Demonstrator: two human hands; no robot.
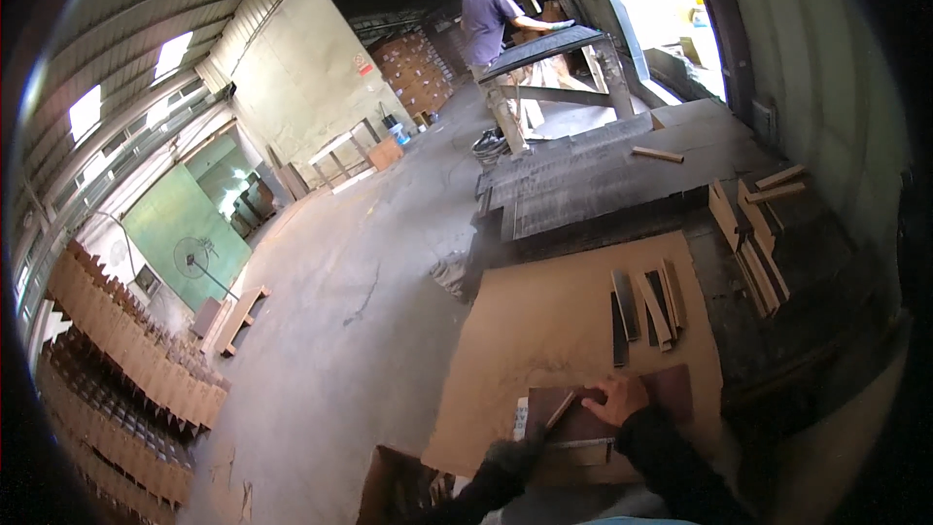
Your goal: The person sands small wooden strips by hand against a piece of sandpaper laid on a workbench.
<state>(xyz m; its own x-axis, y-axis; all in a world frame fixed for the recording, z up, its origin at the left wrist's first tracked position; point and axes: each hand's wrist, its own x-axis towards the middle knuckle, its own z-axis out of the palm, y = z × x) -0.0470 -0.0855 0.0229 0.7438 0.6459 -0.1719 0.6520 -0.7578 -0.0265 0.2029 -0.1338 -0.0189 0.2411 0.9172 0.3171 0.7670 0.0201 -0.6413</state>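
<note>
A flat, dark reddish-brown piece [671, 391] lies on the cardboard sheet [525, 316] in front of me. My right hand [619, 399] rests on it, palm down, with bent fingers and the thumb apart. Beside that thumb, a thin brown strip [561, 409] lies slanted across the piece. My left hand [515, 455] is at the piece's near left corner, dark and blurred into the sleeve, so its fingers cannot be made out. A pale, narrow strip [581, 443] runs along the near edge between my arms. Several wooden strips [653, 309] lie just beyond.
More wooden strips [760, 272] are stacked on the dark bench [807, 331] at right; a single strip [658, 154] lies farther back. Beyond, a person [488, 19] stands at a trestle table [544, 51]. Brown stacked pieces [136, 331] and a fan [194, 258] stand at left.
</note>
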